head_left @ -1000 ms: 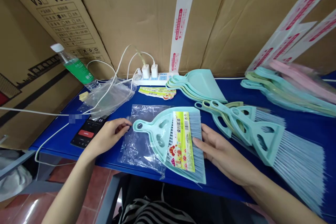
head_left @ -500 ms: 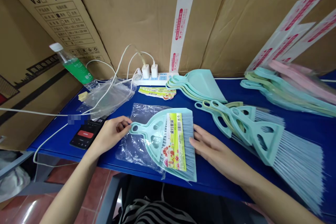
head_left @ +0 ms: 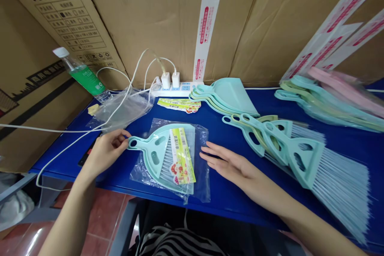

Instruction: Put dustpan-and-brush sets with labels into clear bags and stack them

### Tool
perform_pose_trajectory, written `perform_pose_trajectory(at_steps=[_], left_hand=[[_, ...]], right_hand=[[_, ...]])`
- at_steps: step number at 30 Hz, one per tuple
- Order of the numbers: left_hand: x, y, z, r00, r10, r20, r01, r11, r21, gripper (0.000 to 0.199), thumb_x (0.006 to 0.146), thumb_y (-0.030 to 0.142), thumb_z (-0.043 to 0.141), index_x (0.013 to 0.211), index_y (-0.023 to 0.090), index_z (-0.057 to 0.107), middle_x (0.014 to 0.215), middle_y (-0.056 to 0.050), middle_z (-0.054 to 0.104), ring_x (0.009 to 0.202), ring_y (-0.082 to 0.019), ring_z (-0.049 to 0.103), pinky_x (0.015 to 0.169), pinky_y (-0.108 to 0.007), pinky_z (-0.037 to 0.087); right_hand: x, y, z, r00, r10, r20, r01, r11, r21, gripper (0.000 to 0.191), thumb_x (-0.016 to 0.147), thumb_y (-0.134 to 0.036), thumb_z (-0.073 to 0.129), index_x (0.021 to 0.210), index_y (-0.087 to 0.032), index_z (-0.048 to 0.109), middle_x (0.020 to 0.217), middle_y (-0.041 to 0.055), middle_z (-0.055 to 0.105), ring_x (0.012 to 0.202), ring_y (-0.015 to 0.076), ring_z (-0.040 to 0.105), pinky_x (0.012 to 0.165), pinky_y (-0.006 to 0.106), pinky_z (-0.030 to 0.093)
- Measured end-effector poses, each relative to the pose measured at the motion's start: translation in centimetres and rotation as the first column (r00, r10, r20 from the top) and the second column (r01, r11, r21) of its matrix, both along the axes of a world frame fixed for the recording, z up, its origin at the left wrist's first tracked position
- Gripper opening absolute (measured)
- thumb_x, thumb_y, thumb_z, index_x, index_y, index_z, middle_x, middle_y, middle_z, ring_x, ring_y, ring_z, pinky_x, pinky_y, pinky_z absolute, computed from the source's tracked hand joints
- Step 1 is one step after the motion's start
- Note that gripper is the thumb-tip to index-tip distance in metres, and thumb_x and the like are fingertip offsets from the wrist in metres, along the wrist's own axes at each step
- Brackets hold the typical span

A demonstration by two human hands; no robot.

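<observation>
My left hand [head_left: 109, 148] pinches the handle end of a mint-green dustpan [head_left: 154, 150] with a matching hand brush [head_left: 169, 164] lying in it. A yellow-green printed label card [head_left: 182, 156] lies across the bristles, slightly tilted. A clear plastic bag [head_left: 202, 164] spreads around the dustpan and shows past its right edge; I cannot tell whether the set lies on it or partly inside. My right hand [head_left: 229, 164] is open, fingers apart, just beside the bag's right edge, holding nothing.
Stacked dustpans [head_left: 231, 96] and several loose hand brushes [head_left: 300, 152] lie to the right, with bagged sets [head_left: 327, 100] beyond. Further label cards [head_left: 180, 105] lie before a power strip [head_left: 186, 88]. A bottle [head_left: 87, 80], cables, plastic bags [head_left: 123, 106] and a phone [head_left: 87, 154] are left.
My left hand has drawn the dustpan, brush and label card to the left over the table. My right hand has come off the bristle edge and moved slightly left.
</observation>
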State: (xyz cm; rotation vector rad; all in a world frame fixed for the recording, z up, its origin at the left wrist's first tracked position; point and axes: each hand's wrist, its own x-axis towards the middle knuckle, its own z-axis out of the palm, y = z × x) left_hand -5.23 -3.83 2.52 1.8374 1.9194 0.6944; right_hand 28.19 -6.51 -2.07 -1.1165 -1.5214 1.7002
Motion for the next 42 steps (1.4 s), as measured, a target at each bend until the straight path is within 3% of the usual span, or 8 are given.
perform_pose_trajectory(at_steps=[3,6,14,18,20,26,33,42], left_hand=[[-0.5,-0.2,0.0,0.998,0.040,-0.055,-0.039,0.999,0.010,0.028,0.069,0.046,0.054,0.077,0.021,0.063,0.053,0.003,0.056,0.050,-0.014,0.051,0.048,-0.023,0.039],[-0.8,-0.4,-0.2,0.994,0.060,-0.092,-0.058,0.998,0.021,0.029,0.069,0.046,0.053,0.078,0.021,0.063,0.054,0.002,0.057,0.050,-0.014,0.052,0.049,-0.023,0.040],[-0.3,-0.4,-0.2,0.986,0.063,-0.152,-0.053,0.996,0.067,0.026,0.072,0.045,0.050,0.078,0.023,0.062,0.053,0.003,0.053,0.047,-0.013,0.049,0.049,-0.023,0.037],[0.3,-0.2,-0.2,0.986,0.050,-0.158,-0.039,0.996,0.074,0.028,0.073,0.046,0.049,0.078,0.022,0.063,0.052,0.003,0.053,0.048,-0.014,0.049,0.049,-0.024,0.036],[0.6,0.0,-0.2,0.985,0.049,-0.168,-0.034,0.996,0.088,0.027,0.073,0.045,0.049,0.078,0.023,0.063,0.052,0.003,0.053,0.047,-0.014,0.049,0.049,-0.024,0.036],[1.0,0.1,-0.2,0.979,0.044,-0.197,-0.025,0.995,0.101,0.022,0.071,0.040,0.049,0.076,0.023,0.061,0.051,0.003,0.053,0.046,-0.014,0.049,0.049,-0.024,0.036],[1.0,0.0,-0.4,0.977,0.044,-0.208,-0.022,0.994,0.107,0.022,0.073,0.039,0.048,0.077,0.022,0.061,0.053,0.003,0.055,0.046,-0.014,0.051,0.049,-0.024,0.037],[1.1,0.0,-0.4,0.967,0.064,-0.245,-0.034,0.992,0.125,0.023,0.073,0.040,0.046,0.078,0.023,0.061,0.054,0.002,0.056,0.046,-0.014,0.052,0.049,-0.024,0.036]], right_hand=[[-0.1,-0.3,0.1,0.994,0.024,0.102,-0.032,0.996,0.084,0.059,0.094,-0.053,0.051,0.144,-0.022,0.050,0.143,0.0147,0.056,0.135,0.0285,0.047,0.112,0.053,0.038],[-0.4,-0.8,-0.1,0.958,-0.003,0.286,-0.086,0.951,0.298,0.045,0.097,-0.044,0.046,0.136,-0.025,0.060,0.143,0.0099,0.057,0.135,0.0282,0.049,0.112,0.054,0.038],[-0.9,-0.3,0.3,0.811,-0.049,0.583,-0.402,0.677,0.616,0.045,0.098,-0.020,0.038,0.137,-0.023,0.059,0.142,0.0068,0.057,0.124,0.0249,0.060,0.101,0.047,0.052],[-1.1,0.8,0.4,0.725,-0.038,0.688,-0.585,0.492,0.644,0.044,0.097,-0.019,0.046,0.139,-0.021,0.056,0.145,0.0072,0.054,0.136,0.0280,0.048,0.107,0.052,0.046],[-1.2,1.1,0.2,0.697,-0.042,0.715,-0.630,0.439,0.640,0.043,0.096,-0.022,0.050,0.139,-0.023,0.056,0.146,0.0066,0.053,0.139,0.0290,0.043,0.108,0.054,0.044],[-1.8,0.7,-0.3,0.664,-0.109,0.739,-0.654,0.394,0.646,0.046,0.095,-0.037,0.056,0.139,-0.020,0.056,0.145,0.0132,0.055,0.132,0.0335,0.051,0.105,0.057,0.044],[-2.5,0.3,-0.6,0.682,-0.104,0.724,-0.630,0.421,0.653,0.056,0.097,-0.050,0.047,0.139,-0.012,0.054,0.143,0.0161,0.057,0.134,0.0359,0.045,0.102,0.058,0.044],[-2.2,0.5,-0.5,0.681,-0.076,0.728,-0.635,0.432,0.640,0.059,0.094,-0.048,0.055,0.146,-0.022,0.048,0.144,0.0166,0.055,0.123,0.0341,0.053,0.097,0.056,0.047]])
